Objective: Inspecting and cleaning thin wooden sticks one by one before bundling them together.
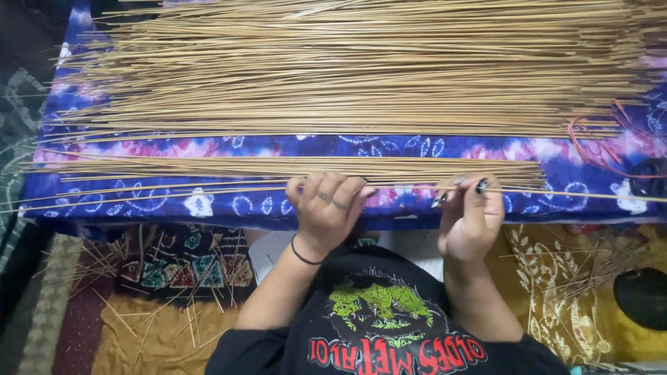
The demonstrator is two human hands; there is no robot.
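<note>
Your left hand (pixel 326 205) rests palm down at the near edge of the counter (pixel 229 208), its fingers curled over the thin tan sticks (pixel 292 167) that lie in a narrow row along the blue and purple patterned cloth (pixel 389 147). Your right hand (pixel 471 212) sits just to the side, fingertips drawn together and pinching a single long stick (pixel 590 195) that runs out toward the right end of the cloth.

As a judgement of progress: the narrow row under your hands holds few sticks, while the large heap of sticks (pixel 361 66) farther back, separated from it by a strip of bare cloth, is far thicker. If you are drawing sticks from the heap into the near row, most of the work appears left to do.

An orange cord (pixel 590 149) curls on the cloth at the right end. Loose broken stick pieces (pixel 167 278) are scattered over the patterned rugs on the floor on both sides of your lap.
</note>
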